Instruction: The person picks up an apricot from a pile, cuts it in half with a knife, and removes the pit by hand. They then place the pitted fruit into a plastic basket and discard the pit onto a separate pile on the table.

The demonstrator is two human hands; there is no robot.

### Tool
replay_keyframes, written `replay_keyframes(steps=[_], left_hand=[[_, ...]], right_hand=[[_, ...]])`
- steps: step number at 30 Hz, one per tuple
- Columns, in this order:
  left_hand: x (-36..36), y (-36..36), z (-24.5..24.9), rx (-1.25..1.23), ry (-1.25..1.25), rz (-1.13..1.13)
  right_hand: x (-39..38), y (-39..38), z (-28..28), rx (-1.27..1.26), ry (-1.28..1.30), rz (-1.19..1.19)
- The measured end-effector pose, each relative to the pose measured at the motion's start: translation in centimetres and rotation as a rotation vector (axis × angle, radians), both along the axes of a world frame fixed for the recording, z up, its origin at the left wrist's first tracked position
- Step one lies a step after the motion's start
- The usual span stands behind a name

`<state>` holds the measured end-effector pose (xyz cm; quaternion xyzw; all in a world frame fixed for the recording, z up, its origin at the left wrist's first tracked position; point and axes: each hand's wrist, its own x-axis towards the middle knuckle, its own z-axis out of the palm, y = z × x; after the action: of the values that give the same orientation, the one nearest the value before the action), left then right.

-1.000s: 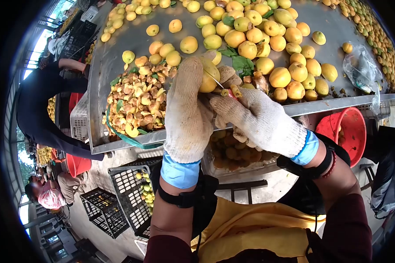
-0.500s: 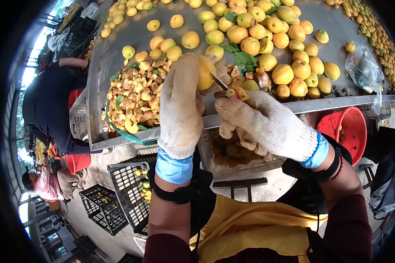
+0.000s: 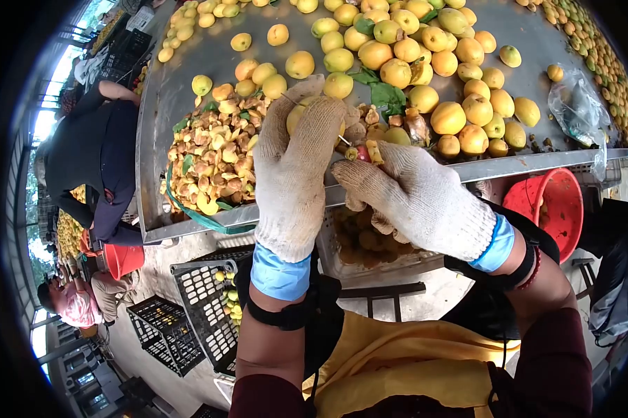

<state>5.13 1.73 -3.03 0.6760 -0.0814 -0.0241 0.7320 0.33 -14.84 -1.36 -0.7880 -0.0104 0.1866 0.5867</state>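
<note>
1. Left hand: The gloved left hand is grasping one yellow fruit between thumb and fingers. The fruit is sitting high in the grip, with the glove covering much of its surface.
2. Right hand: The gloved right hand is clasping a small knife near the fingertips. Red and yellow are showing on its handle.
3. Blade: The blade is pointing from the right hand toward the fruit. The left glove is hiding most of it; depth of contact cannot be told.
4. Front edge: Both hands are reaching over the rim of the metal table. The fruit is being held beyond that rim, above the tabletop; both wrists are staying on the near side.
5. Left side: A pile of scraps is lying just beside the left hand. A green strap is running along its near side.
6. Right side: Leaves and loose fruits are lying beyond the right hand. Farther right, a plastic bag is hanging over the rim.
7. Room: Metal is showing between the loose fruits and the bag.
8. Below: A red bucket is standing below the rim, to the right.
</note>
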Motion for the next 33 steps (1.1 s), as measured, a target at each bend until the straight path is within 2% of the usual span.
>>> replay_keyframes(steps=[2,3,4,6,7,9,10,11,12,15,16,18,20,22,23,25,26,28,30,32,33], left_hand=[[-0.3,0.6,-0.4,0.263,-0.207,-0.030],[-0.3,0.4,-0.6,0.265,-0.207,-0.030],[-0.3,0.0,-0.8,0.046,-0.013,-0.025],[-0.1,-0.7,-1.0,-0.390,0.370,-0.012],[-0.2,-0.8,-0.9,-0.388,0.375,-0.017],[0.0,-0.5,-0.5,-0.564,0.455,0.041],[0.1,0.3,-0.4,-0.565,0.454,0.044],[0.4,1.3,-0.3,-0.059,0.104,-0.039],[0.6,1.7,-0.3,0.445,-0.251,-0.122],[0.3,1.2,-0.9,0.335,-0.159,-0.081],[0.2,1.3,-0.8,0.334,-0.157,-0.083],[0.2,1.4,-0.5,0.448,-0.346,-0.051],[0.2,0.8,-1.1,0.516,-0.409,0.008],[0.1,0.8,-1.1,0.592,-0.473,0.074],[-0.1,0.8,-1.1,0.613,-0.452,0.099],[-0.4,0.5,-0.8,0.631,-0.428,0.119],[-0.5,0.4,-0.5,0.552,-0.401,0.072],[-0.6,0.2,-0.2,0.476,-0.375,0.028],[-0.6,-0.2,-0.4,-0.149,-0.033,-0.036],[-0.9,-0.1,-0.9,-0.232,-0.012,-0.012],[-1.0,-0.1,-1.0,-0.314,0.011,0.012]], right_hand=[[-0.2,0.2,-0.3,0.047,0.048,0.000],[-0.1,0.5,-1.2,-0.116,-0.060,-0.036],[-0.1,0.7,-1.8,-0.277,-0.168,-0.073],[0.3,0.9,-2.0,-0.330,-0.190,-0.046],[0.2,0.9,-2.0,-0.328,-0.271,-0.072],[0.4,0.8,-0.9,-0.326,-0.356,-0.089],[0.6,0.4,1.1,-0.166,-0.092,-0.034],[0.7,0.1,2.2,-0.007,0.170,0.020],[0.6,0.1,1.4,-0.009,0.170,0.017],[0.1,0.1,-0.8,-0.206,-0.340,-0.060],[0.2,0.2,-0.8,-0.207,-0.337,-0.061],[0.7,0.4,-1.1,-0.547,-0.699,-0.059],[0.8,0.5,-1.6,-0.475,-0.701,-0.052],[1.1,0.8,-1.7,-0.549,-0.536,-0.021],[1.2,0.9,-1.5,-0.547,-0.535,-0.022],[1.1,0.8,-1.1,-0.383,-0.453,-0.039],[0.9,0.8,-1.4,-0.384,-0.450,-0.039],[0.6,0.9,-2.1,-0.214,-0.462,-0.070],[0.3,0.9,-1.5,-0.151,-0.469,-0.086],[0.4,0.4,-0.9,-0.089,-0.476,-0.101],[0.7,-0.2,-0.7,0.035,-0.219,-0.068]])
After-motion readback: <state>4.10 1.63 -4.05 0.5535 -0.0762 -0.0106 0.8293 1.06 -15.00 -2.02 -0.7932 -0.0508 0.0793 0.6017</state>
